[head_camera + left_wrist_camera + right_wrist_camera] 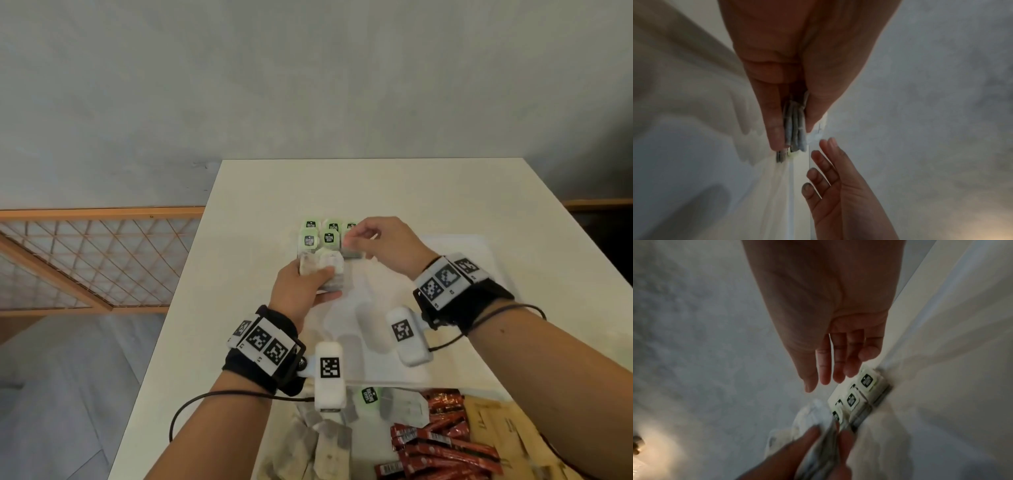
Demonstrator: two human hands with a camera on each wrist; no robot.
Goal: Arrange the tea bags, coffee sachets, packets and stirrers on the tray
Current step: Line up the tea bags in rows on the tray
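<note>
Several tea bags with green tags [320, 236] [857, 394] lie in neat rows at the far left corner of the white tray [428, 274]. My left hand [318, 277] [793, 129] grips a stack of tea bags [323, 270] [794, 126] [818, 449] edge-on between thumb and fingers, just in front of those rows. My right hand [356, 236] [830, 374] [824, 162] hovers over the right end of the rows. Its fingers are straight and hold nothing.
At the table's near edge lie loose tea bags [325, 438], a heap of red coffee sachets [442, 442] and brown packets [496, 431]. A wooden lattice screen [85, 260] stands beyond the table's left edge.
</note>
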